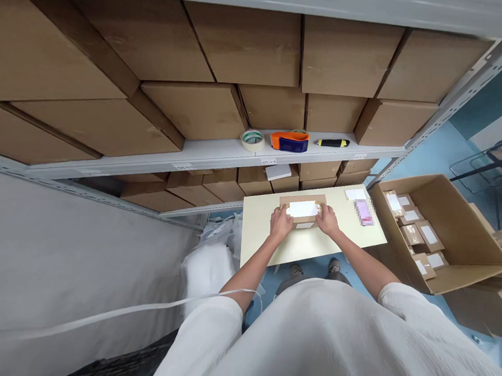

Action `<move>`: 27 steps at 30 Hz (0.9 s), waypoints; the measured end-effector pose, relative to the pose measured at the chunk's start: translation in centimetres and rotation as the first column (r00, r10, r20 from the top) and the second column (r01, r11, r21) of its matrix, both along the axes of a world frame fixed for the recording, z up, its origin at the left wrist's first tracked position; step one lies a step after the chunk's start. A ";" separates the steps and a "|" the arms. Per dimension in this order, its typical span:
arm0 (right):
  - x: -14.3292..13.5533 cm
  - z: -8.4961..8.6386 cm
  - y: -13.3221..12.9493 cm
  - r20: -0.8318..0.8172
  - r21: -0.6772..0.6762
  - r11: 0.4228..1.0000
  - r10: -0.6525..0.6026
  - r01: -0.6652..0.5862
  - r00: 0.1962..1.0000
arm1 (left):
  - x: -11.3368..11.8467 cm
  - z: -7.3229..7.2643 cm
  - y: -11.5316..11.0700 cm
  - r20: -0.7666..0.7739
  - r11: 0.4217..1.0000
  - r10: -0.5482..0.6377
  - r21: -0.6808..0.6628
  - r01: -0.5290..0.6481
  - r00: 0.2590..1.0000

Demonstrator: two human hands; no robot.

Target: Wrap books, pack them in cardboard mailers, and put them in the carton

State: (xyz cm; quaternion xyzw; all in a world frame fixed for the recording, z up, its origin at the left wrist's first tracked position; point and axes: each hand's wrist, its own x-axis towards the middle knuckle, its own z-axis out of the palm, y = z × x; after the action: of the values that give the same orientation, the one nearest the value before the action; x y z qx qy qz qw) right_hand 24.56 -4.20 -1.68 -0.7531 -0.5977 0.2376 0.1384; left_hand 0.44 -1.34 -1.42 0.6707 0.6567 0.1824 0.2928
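A small cardboard box (302,219) with a white label (302,208) on top sits on the cream table (256,241). My left hand (281,220) grips its left end, and my right hand (328,219) grips its right end, fingers bent over the top edges. Clear tape shows at both ends of the label. To the right on the table lie a white paper (355,194) and a blurred pink item (364,212).
On the shelf (219,150) ahead are a tape roll (252,140), an orange and blue tape dispenser (290,141) and a black and yellow cutter (332,142). At right, a large carton (475,239) holds several labelled boxes. White wrapping (211,270) lies left of the table.
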 end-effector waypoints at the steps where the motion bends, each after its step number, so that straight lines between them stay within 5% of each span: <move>1: 0.3 -0.1 -0.3 -0.013 0.019 1.000 -0.003 0.004 1.000 | 0.2 0.1 -0.1 0.000 1.000 -0.008 0.007 0.008 1.000; 7: 3.5 0.8 -2.2 -0.028 0.091 0.995 -0.036 0.039 0.999 | 2.8 1.9 -0.2 -0.018 0.997 -0.064 0.042 0.065 0.998; 12: 8.1 2.3 -3.9 -0.047 0.213 0.970 -0.113 0.121 0.992 | 8.3 3.9 -0.5 -0.020 0.986 -0.107 0.122 0.109 0.994; 20: 20.0 4.8 -9.7 -0.070 0.316 0.899 -0.297 0.303 0.952 | 21.7 6.6 -2.6 0.019 0.949 -0.262 0.187 0.254 0.965; 27: 31.6 6.5 -17.0 -0.099 0.464 0.756 -0.474 0.462 0.875 | 35.1 9.0 -6.5 0.042 0.873 -0.435 0.261 0.411 0.899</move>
State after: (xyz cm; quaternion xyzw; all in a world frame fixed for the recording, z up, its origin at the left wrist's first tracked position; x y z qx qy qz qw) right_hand 56.13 -21.21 4.81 -0.8239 -0.4317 0.0331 0.3656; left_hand 35.50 -7.85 7.57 0.8192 0.4507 0.2270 0.2724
